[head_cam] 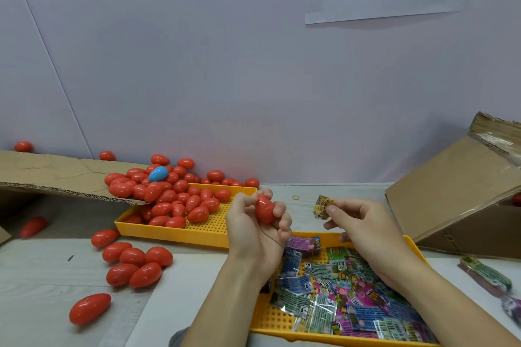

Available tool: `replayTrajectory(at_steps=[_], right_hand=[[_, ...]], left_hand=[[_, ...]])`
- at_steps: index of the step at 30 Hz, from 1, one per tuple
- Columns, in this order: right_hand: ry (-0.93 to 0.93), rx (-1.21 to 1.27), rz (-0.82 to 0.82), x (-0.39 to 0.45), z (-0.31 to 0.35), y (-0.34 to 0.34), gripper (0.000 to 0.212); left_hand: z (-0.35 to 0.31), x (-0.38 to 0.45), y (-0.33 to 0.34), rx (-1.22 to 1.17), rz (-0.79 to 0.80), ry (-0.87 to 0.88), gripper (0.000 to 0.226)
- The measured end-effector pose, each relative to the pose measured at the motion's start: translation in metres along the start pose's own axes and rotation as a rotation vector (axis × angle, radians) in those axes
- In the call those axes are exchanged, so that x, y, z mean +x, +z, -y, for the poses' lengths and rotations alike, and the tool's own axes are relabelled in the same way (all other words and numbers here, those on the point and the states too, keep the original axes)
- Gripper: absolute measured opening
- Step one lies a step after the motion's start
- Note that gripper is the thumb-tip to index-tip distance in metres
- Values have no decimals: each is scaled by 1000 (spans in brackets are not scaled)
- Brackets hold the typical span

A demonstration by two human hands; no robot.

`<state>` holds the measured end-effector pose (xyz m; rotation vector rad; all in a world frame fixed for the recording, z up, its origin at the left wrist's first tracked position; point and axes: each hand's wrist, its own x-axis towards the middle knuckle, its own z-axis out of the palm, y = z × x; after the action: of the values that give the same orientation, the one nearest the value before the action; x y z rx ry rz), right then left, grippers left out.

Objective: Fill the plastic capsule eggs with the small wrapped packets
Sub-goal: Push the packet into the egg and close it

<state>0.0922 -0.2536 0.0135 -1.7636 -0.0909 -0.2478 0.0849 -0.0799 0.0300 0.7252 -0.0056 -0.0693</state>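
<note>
One red plastic capsule egg (265,209) sat in your left hand (255,227), the fingers curled round it above the near edge of the yellow perforated tray of red eggs (208,227); its two halves looked closed, though your fingers hid part of the seam. Your right hand (363,224) pinched a small yellow wrapped packet (324,206) between thumb and forefinger, held up just beside the egg but not touching it. Below your wrists the second yellow tray (277,321) held a loose heap of colourful wrapped packets (349,296). To your left a cluster of red eggs (135,265) lay on the pale desk (42,270), likely the finished ones.

You seemed to be at the start of one fill: egg and packet both in hand, nothing yet inside. The next move called for splitting the shell with your left fingers, probably needing the right hand's help, then folding the packet small enough that the halves could snap shut.
</note>
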Motion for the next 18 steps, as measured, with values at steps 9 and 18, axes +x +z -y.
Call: replayTrajectory(at_steps=[9,18], right_hand=[[-84,-3,113,-6,6,-2,14],[-55,12,43,-4,5,1,4]], left_hand=[[22,3,-2,867,62,259,13],[22,5,-4,922,53,298,7]])
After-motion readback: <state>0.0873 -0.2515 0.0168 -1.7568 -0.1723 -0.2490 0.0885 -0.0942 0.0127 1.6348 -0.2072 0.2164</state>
